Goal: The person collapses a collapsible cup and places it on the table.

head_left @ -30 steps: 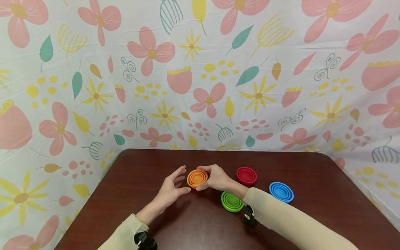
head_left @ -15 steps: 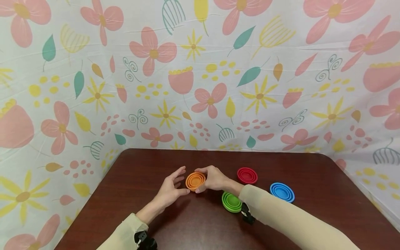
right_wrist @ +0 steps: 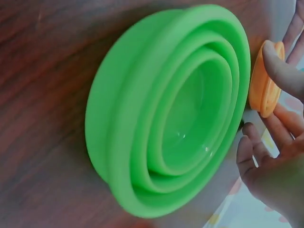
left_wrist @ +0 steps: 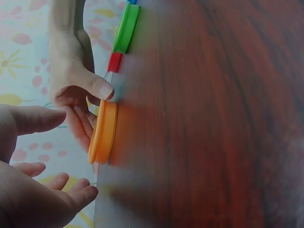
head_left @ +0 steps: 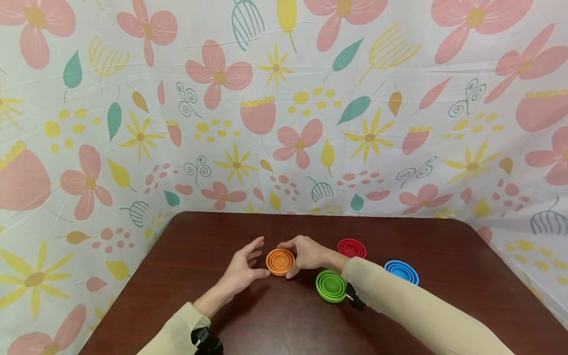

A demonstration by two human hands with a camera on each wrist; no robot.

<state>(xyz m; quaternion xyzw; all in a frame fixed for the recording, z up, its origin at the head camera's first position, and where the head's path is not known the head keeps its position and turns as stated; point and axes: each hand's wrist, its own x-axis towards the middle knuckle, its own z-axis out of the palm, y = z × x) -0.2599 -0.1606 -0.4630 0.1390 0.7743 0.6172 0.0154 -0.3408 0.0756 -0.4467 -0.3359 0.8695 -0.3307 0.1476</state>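
An orange collapsible cup (head_left: 280,262) with concentric rings lies on the table between both hands. My right hand (head_left: 307,254) holds its right side, thumb at the near edge and a finger at the far rim. In the right wrist view that thumb meets the rim of the orange cup (right_wrist: 259,85). To the cup's left, my left hand (head_left: 243,266) has its fingers spread and thumb extended, holding nothing. The left wrist view shows the left fingers apart from the orange cup (left_wrist: 105,133). Under the right forearm's near side sits a green collapsible cup (head_left: 331,286).
A red collapsible cup (head_left: 352,248) lies behind the right forearm. Farther right is a blue one, the blue collapsible cup (head_left: 401,271), partly covered by the sleeve. The dark wooden table (head_left: 199,231) ends at a flowered cloth (head_left: 284,148).
The orange cup has come slightly nearer and now lies flatter on the table, with my right hand still at its side. My left hand has hardly moved.
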